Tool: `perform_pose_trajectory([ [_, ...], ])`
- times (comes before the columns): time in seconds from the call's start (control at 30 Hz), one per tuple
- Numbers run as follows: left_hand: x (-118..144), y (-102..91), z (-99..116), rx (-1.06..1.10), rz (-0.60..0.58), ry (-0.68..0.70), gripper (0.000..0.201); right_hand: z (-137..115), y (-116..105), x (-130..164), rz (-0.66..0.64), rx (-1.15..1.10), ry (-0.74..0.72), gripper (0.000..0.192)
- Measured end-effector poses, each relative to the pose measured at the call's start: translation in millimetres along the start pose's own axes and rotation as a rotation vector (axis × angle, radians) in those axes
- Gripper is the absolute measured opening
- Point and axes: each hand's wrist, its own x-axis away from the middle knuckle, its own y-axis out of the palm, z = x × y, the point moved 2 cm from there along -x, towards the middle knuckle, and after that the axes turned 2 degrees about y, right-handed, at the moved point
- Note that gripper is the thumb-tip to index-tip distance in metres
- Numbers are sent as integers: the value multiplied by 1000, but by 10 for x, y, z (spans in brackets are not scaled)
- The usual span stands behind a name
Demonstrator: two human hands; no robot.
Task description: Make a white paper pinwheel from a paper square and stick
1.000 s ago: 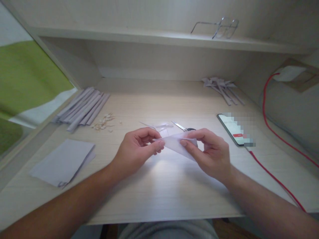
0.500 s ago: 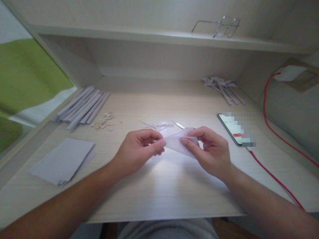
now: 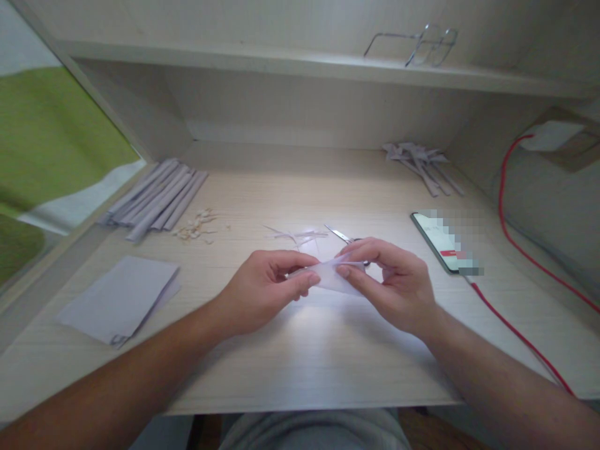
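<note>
Between my two hands, above the middle of the desk, is a piece of thin white paper [image 3: 344,282], partly folded or rolled. My left hand [image 3: 262,290] pinches its left end between thumb and fingers. The thumb and forefinger of my right hand [image 3: 396,284] grip the paper's right part. Just behind the hands lie scissors [image 3: 338,234], their blades pointing back left and their handles partly hidden by my right hand. Thin paper strips [image 3: 300,236] lie beside the blades.
Rolled paper tubes [image 3: 159,197] are piled at the left, with small pale scraps [image 3: 194,226] beside them. Folded paper sheets [image 3: 122,300] lie front left. At the right are a phone [image 3: 435,244] on a red cable [image 3: 515,334] and several paper sticks [image 3: 419,164]. Glasses [image 3: 429,47] rest on the shelf.
My left hand has slid a little to the right along the paper, closer to my right hand. The paper now looks narrower and more folded, and more of the scissors shows.
</note>
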Motion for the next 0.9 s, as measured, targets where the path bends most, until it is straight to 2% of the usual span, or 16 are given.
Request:
perform_pose_trajectory([
  [0.43, 2, 25, 18, 2, -18, 9, 11, 23, 39, 54, 121, -17, 82, 14],
  [0.57, 15, 32, 33, -11, -3, 28, 11, 5, 48, 24, 53, -167, 194, 36],
  [0.63, 25, 27, 41, -29, 11, 50, 10, 2, 45, 3, -31, -147, 246, 31],
  [0.7, 32, 21, 44, -43, 27, 63, 10, -2, 35, -14, -105, -94, 265, 10],
  [0.77, 33, 16, 38, -40, 49, 67, 11, -9, 21, -21, -134, -67, 267, 14],
  [0.9, 18, 11, 15, 7, 104, 55, 13, -17, -5, -7, -77, -32, 275, 24],
])
